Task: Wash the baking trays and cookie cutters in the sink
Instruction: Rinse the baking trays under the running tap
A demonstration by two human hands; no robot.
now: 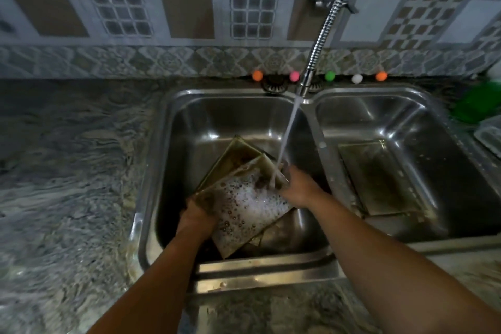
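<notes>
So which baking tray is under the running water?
The sudsy tray gripped by both hands in the left basin; another lies beneath it, a third sits in the right basin.

A marbled stone counter (67, 171) fills the left and bottom of the frame, with a steel double sink (311, 106) set into it at the centre. Along its back edge sit five small coloured balls (330, 76); something green (479, 104) lies at the far right.

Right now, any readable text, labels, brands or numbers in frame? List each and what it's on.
None readable.
Soapy tray, held by left hand and right hand: suds only, no marking visible.
Tray in right basin: no marking visible.
Wall tiles: patterns, no lettering.
Green item: blurred, cannot tell.
</notes>
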